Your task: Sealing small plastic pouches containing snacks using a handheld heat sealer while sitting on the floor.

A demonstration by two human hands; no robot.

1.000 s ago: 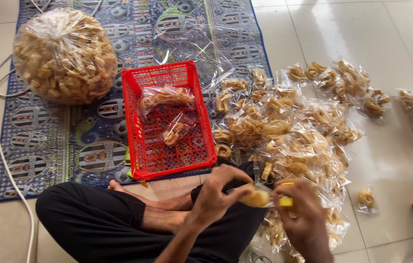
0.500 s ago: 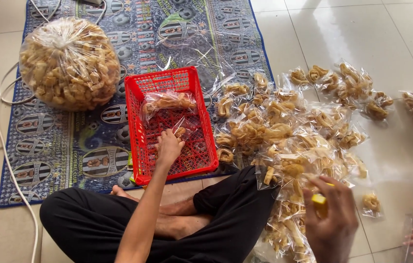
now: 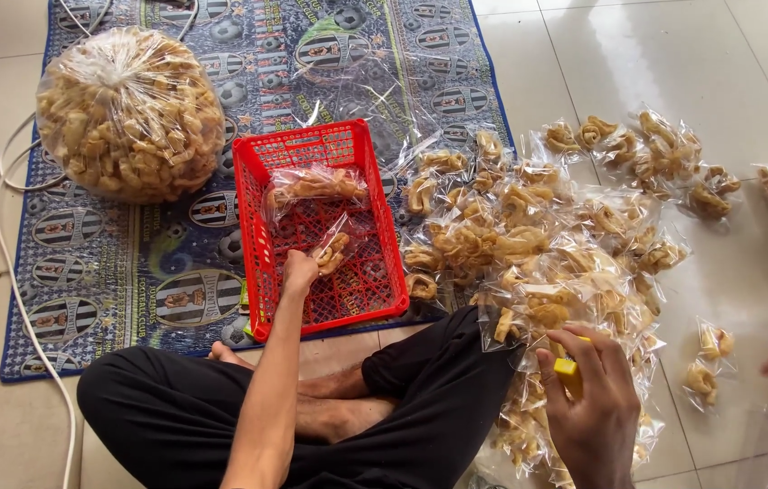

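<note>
Pinching one snack packet (image 3: 331,256), left hand (image 3: 300,270); right hand (image 3: 594,398) seemingly grips one yellow lighter (image 3: 567,366).

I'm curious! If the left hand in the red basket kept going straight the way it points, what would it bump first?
The left hand probably meets the small snack packet at its fingertips, inside the red basket; depth is unclear.

Tiled floor with a patterned mat

Pale glossy floor tiles (image 3: 746,81) catch daylight glare right of the blue mat (image 3: 130,272). A white cable (image 3: 17,299) loops along the mat's left edge. No walls or furniture in view.
</note>
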